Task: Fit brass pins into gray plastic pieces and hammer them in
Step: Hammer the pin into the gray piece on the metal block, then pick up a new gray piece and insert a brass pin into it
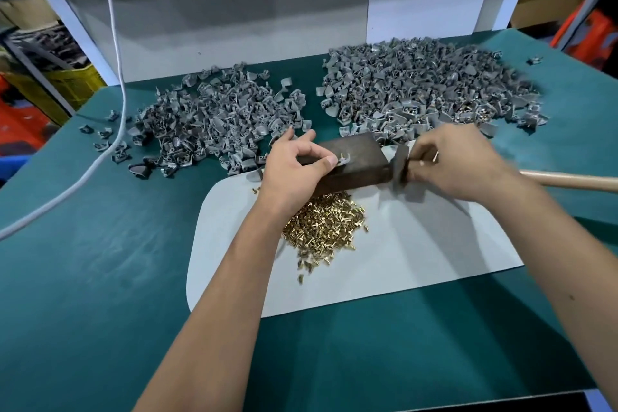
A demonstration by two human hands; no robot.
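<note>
On a dark metal block point(357, 160), my left hand point(296, 165) pinches a gray plastic piece point(342, 160) with a brass pin standing up in it. My right hand point(458, 164) grips a hammer just behind its dark head point(401, 164), which sits at the block's right end. The hammer's wooden handle point(575, 180) runs off to the right. A brass pin point(435, 156) also shows between my right fingers. Loose brass pins point(324, 227) lie heaped on a white sheet point(418, 254) in front of the block, partly hidden by my left forearm.
Two big heaps of gray plastic pieces lie behind the block, one at the left point(214, 124) and one at the right point(431, 87). A white cable point(117, 84) hangs down across the green table point(100, 261) at left. A white back panel point(234, 27) closes the far side.
</note>
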